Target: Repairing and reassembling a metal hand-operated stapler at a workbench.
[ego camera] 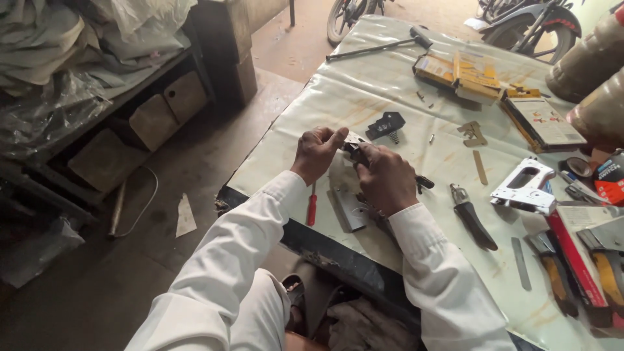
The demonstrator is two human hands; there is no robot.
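Note:
My left hand [316, 153] and my right hand [387, 179] meet above the table's near left part, both closed on a small metal lock part [354, 143] held between them. A dark lever end [424, 184] sticks out to the right of my right hand. Under my hands lies a grey metal plate [351, 208]. A red-handled screwdriver [312, 208] rests on the table just below my left wrist. A black metal piece with a spring [386, 125] lies just beyond my hands.
The table is covered with a pale plastic sheet [364, 84]. On it are a hammer [380, 47], yellow boxes [458, 75], a staple gun [525, 187], a dark-handled knife [473, 218], chisels [552, 270] and flat metal strips. Motorbikes stand beyond; cluttered shelves at the left.

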